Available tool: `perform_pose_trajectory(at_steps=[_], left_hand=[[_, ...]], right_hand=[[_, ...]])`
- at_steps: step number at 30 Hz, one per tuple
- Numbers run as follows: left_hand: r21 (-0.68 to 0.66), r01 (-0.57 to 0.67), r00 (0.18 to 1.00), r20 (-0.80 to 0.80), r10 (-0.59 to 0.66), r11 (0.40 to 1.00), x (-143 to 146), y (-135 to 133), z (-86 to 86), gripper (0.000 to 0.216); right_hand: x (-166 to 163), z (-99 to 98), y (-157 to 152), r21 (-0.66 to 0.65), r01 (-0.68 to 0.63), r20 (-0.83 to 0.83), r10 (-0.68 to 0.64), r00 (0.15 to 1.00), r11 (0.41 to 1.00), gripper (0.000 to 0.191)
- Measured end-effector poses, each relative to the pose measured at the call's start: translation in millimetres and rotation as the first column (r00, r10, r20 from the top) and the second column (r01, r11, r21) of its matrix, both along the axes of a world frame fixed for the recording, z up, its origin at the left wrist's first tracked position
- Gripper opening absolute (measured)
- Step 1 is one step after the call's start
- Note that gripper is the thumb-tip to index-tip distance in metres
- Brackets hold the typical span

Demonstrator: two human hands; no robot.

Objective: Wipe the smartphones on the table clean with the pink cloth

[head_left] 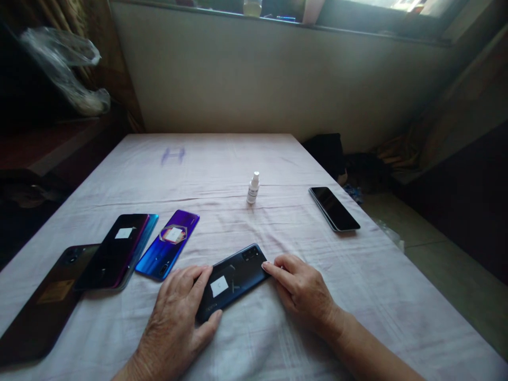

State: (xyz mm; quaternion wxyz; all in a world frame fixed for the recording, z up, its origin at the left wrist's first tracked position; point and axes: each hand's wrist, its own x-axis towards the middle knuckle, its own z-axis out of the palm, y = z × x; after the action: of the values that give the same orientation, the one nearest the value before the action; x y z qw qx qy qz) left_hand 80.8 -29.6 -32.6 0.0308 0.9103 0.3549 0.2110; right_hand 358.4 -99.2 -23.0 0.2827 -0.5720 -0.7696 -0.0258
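A dark blue phone (234,278) lies back-up on the white tablecloth (222,169), a small white sticker on its back. My left hand (178,312) grips its near end, fingers on top and thumb under the edge. My right hand (301,291) rests beside its far end, curled fingertips touching the corner by the camera. Left of them lie a shiny blue-purple phone (169,243), a black phone (115,256) stacked on a teal one, and a dark brown phone (43,301).
A small white dropper bottle (253,188) stands mid-table. A black phone (334,208) lies screen-up near the right edge. Beyond the right edge the floor drops away. A wall and window sill are behind; crumpled plastic (63,69) sits upper left.
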Motion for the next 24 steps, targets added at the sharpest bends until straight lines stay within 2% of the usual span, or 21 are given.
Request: perform_pose_trajectory(at_steps=[7,11,18,24], left_hand=[[0.001,0.005,1.0,0.007,-0.005,1.0,-1,1,-1.8,0.064],[-0.01,0.009,1.0,0.013,-0.009,1.0,-1,1,-1.0,0.063],[-0.024,0.011,1.0,0.018,-0.011,1.0,0,1,-1.2,0.062],[-0.045,0.015,1.0,0.01,-0.014,0.999,0,1,0.3,0.061]], right_hand=[[2,0.1,-12,0.017,-0.026,-0.047,0.027,0.999,1.0,0.03],[-7,-0.1,-12,0.043,0.018,-0.001,-0.018,1.0,0.999,0.03],[-26,2.9,-13,0.003,-0.044,0.068,0.044,0.997,0.999,0.028],[-9,3.2,-12,-0.004,0.072,0.063,-0.072,0.995,0.997,0.031]])
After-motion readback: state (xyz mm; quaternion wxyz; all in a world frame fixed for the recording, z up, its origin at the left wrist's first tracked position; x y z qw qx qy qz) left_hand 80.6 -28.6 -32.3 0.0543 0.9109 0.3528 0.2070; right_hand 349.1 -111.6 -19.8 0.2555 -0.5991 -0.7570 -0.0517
